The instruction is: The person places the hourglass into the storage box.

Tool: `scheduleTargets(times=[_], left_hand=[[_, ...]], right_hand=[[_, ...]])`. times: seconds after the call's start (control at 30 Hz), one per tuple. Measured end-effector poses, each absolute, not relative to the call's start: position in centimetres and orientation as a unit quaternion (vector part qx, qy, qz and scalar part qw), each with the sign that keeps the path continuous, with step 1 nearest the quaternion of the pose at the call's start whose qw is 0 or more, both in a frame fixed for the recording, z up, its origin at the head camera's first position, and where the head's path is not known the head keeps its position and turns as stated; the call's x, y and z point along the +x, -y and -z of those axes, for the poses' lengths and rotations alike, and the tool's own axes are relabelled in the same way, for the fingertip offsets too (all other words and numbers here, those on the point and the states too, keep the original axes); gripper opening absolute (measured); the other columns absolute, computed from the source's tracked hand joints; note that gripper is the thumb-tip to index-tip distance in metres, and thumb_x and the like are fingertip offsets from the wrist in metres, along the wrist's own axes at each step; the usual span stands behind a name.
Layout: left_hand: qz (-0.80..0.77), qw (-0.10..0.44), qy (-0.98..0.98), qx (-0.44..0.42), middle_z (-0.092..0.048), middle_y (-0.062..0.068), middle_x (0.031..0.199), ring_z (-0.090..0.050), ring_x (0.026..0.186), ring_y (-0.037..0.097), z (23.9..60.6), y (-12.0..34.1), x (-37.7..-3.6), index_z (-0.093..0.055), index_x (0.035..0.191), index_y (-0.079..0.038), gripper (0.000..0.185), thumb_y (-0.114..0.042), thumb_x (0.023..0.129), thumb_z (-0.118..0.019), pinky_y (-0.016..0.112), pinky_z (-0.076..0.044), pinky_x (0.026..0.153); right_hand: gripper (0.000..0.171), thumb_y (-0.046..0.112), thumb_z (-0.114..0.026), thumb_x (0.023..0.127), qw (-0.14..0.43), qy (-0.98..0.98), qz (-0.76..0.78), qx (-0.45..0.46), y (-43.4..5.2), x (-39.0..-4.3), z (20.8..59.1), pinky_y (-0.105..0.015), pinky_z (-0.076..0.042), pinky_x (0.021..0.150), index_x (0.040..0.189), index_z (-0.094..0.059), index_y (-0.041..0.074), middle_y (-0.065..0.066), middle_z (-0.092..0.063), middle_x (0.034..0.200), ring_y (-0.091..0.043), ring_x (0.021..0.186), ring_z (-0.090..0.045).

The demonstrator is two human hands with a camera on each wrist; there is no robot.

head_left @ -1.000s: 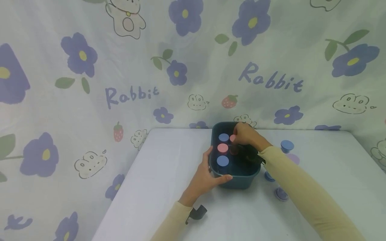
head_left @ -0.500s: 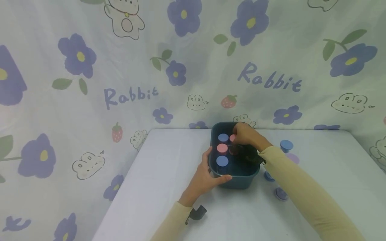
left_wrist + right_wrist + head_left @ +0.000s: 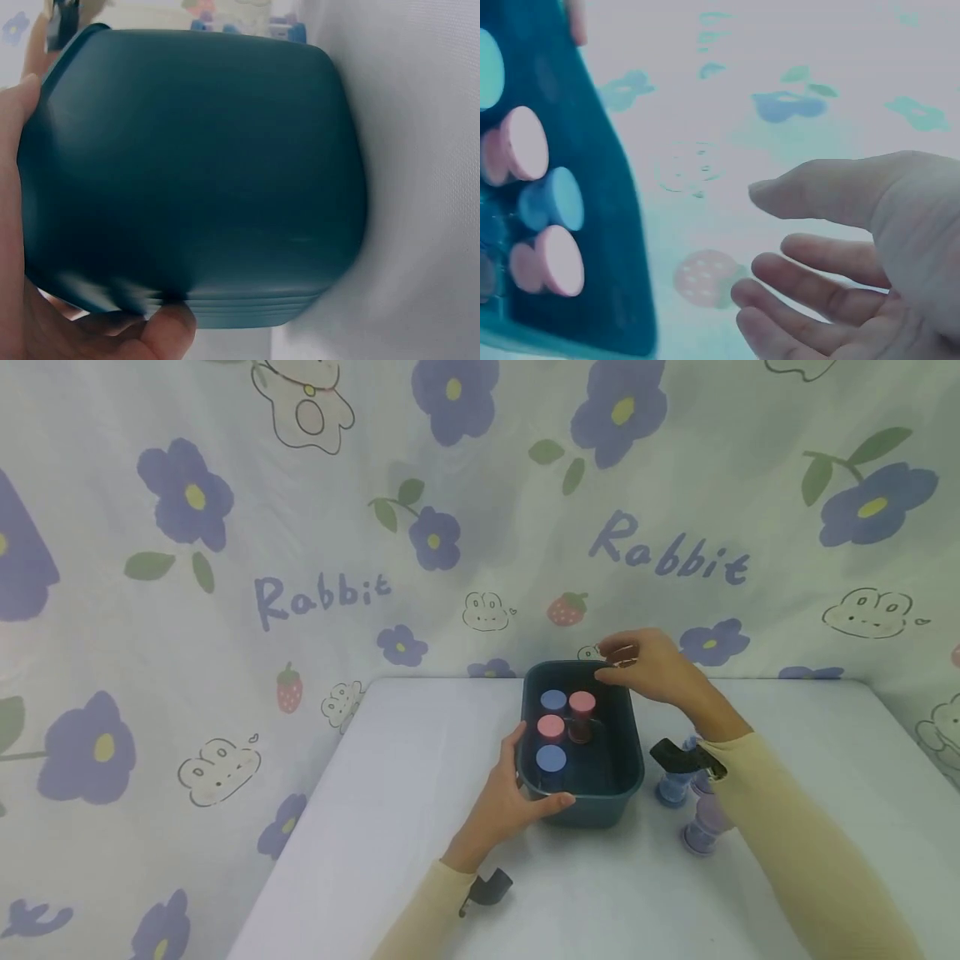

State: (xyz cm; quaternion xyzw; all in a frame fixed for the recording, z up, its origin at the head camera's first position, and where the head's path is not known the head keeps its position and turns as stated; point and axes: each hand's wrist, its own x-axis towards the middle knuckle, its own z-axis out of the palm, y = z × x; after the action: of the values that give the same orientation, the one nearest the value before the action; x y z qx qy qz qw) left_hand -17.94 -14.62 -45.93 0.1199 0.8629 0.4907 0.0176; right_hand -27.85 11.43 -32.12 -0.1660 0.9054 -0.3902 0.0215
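Note:
A deep teal plastic bin [image 3: 581, 812] stands near the table's back edge. My left hand [image 3: 495, 806] grips its near left corner, thumb across the front and fingers along the left side. In the left wrist view the bin's outer wall [image 3: 202, 165] fills the middle. Inside the bin stand several spool-shaped pieces with round flat tops: a far pink spool [image 3: 582, 702], a nearer pink spool [image 3: 551, 727] and blue spools [image 3: 551, 758]. My right hand [image 3: 652, 668] hovers at the bin's far right rim, holding nothing; its fingers are loosely spread in the right wrist view.
To the bin's right, a blue spool [image 3: 672, 791] and a purple spool [image 3: 705, 827] stand on the white table [image 3: 420, 777]. More of them are partly hidden behind the right wrist's black camera [image 3: 686, 756]. A patterned curtain [image 3: 337, 518] hangs behind the table.
My right hand has let go of the far pink spool inside the bin and moved up and right, out over the rim. The left hand keeps its grip on the bin.

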Motion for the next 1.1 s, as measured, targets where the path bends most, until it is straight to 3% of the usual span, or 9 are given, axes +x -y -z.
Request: scheduleTargets(times=[0.2,0.33,0.43,0.53,0.6,0.87,1.1], left_hand=[[-0.491,0.017,-0.862,0.124,-0.033,-0.003,0.169,-0.042,0.151,0.024,46.2,14.6,-18.1,-0.01,0.163,-0.038,0.117,-0.067,0.075,-0.083,0.062,-0.04,0.119],[-0.494,0.013,-0.86,0.129,-0.033,0.0,0.169,-0.042,0.151,0.026,46.1,14.6,-18.1,-0.011,0.163,-0.037,0.117,-0.065,0.076,-0.083,0.063,-0.04,0.119],[-0.495,0.013,-0.859,0.13,-0.032,0.002,0.17,-0.041,0.152,0.026,46.1,14.6,-18.1,-0.012,0.163,-0.036,0.117,-0.064,0.076,-0.084,0.064,-0.039,0.119],[-0.494,0.013,-0.86,0.128,-0.031,0.001,0.171,-0.04,0.153,0.026,46.1,14.5,-18.1,-0.012,0.163,-0.036,0.117,-0.063,0.076,-0.084,0.064,-0.038,0.12],[-0.495,0.012,-0.86,0.127,-0.03,0.001,0.171,-0.039,0.153,0.027,46.1,14.5,-18.1,-0.012,0.163,-0.036,0.117,-0.063,0.076,-0.084,0.064,-0.038,0.119],[-0.499,0.009,-0.857,0.126,-0.032,0.003,0.17,-0.04,0.152,0.03,46.1,14.4,-18.2,-0.012,0.163,-0.036,0.117,-0.063,0.075,-0.085,0.065,-0.039,0.118],[-0.501,0.014,-0.856,0.122,-0.031,-0.002,0.17,-0.041,0.152,0.027,46.1,14.4,-18.1,-0.013,0.162,-0.038,0.116,-0.062,0.075,-0.086,0.063,-0.041,0.118]], right_hand=[[0.05,0.029,-0.07,0.099,-0.034,-0.898,0.41,-0.155,-14.8,-25.2,31.9,-0.058,-0.053,0.107,0.14,-0.059,0.003,-0.022,-0.065,0.138,-0.041,0.126,-0.063],[0.047,0.03,-0.07,0.099,-0.073,-0.899,0.409,-0.139,-17.3,-23.7,32.8,-0.02,-0.058,0.095,0.138,-0.061,0.006,-0.02,-0.067,0.134,-0.029,0.117,-0.068],[0.045,0.03,-0.071,0.099,-0.091,-0.9,0.408,-0.124,-19.3,-22.9,33.6,0.0,-0.046,0.08,0.137,-0.063,0.007,-0.019,-0.068,0.132,-0.005,0.104,-0.068],[0.047,0.034,-0.071,0.098,-0.102,-0.903,0.404,-0.103,-20.9,-22.2,34.4,0.002,-0.044,0.076,0.138,-0.063,0.009,-0.017,-0.068,0.13,0.017,0.094,-0.057],[0.048,0.035,-0.071,0.098,-0.107,-0.906,0.4,-0.089,-21.7,-21.7,34.9,0.003,-0.042,0.076,0.139,-0.062,0.01,-0.017,-0.068,0.131,0.024,0.091,-0.051],[0.046,0.027,-0.075,0.096,-0.118,-0.909,0.389,-0.091,-23.6,-20.8,37.3,0.001,-0.044,0.074,0.134,-0.064,0.004,-0.022,-0.07,0.123,0.026,0.088,-0.051],[0.049,0.026,-0.076,0.095,-0.09,-0.91,0.39,-0.105,-25.0,-20.4,39.6,0.002,-0.044,0.075,0.134,-0.062,0.0,-0.025,-0.068,0.125,0.027,0.09,-0.05]])
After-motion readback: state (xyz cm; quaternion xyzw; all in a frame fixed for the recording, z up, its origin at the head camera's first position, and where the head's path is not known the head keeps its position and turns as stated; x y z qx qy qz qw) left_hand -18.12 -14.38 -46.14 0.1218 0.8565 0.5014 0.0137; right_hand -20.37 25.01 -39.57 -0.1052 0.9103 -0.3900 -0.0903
